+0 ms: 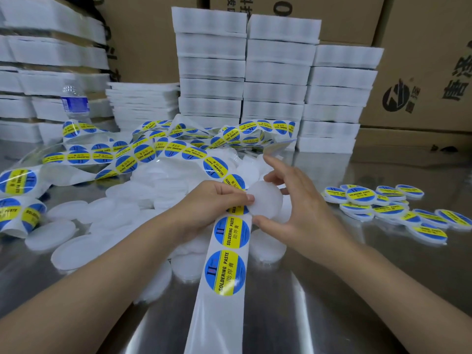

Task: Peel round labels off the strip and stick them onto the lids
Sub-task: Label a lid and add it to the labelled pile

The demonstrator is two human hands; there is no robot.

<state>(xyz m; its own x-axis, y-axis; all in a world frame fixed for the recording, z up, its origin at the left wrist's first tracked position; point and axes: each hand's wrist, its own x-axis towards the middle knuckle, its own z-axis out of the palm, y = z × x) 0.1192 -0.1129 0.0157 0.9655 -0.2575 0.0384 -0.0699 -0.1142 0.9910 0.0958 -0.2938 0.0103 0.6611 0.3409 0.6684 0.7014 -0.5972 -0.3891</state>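
Pinches strip [226, 254] in left hand [217, 200], fingers together on it; clamps bare lid [265, 200] by its rim in right hand [304, 210], against the strip. Looks early: small pile of labelled lids [383, 203] at right, big heap of blank lids [143, 190] waiting.

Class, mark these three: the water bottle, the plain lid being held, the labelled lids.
water bottle [74, 103], head view, blue label.
plain lid [265, 199], head view, top face.
labelled lids [362, 195], head view, one lid's label.
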